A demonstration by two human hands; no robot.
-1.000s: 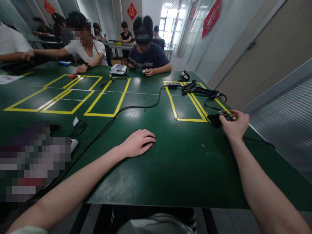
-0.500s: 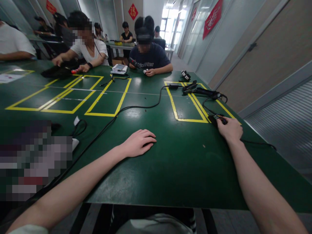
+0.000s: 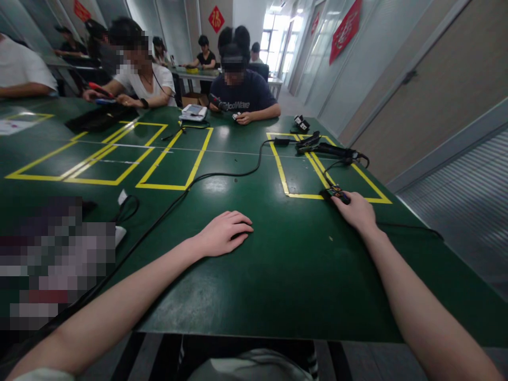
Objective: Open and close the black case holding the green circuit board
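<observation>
My left hand lies palm down on the green table, fingers stretched out, with nothing in it. Further right, my right hand grips a small dark device with what look like exposed electronic parts and thin wires on top. The device is close to the tabletop at the near edge of a yellow tape rectangle; my fingers partly hide it. A cable rises from it towards a black jointed gadget lying just beyond. Another black cable runs out to the right, past my wrist.
A long black cable crosses the table. Yellow tape rectangles mark its surface. A blurred-out pile lies at left. Across sit co-workers; one holds a red-handled tool. A black tray, a white device and a black-and-white object stand further back.
My right hand has moved left with the small dark device, onto the tape rectangle's near edge. The left hand stays put. A co-worker across has raised a red-handled tool above the black tray.
</observation>
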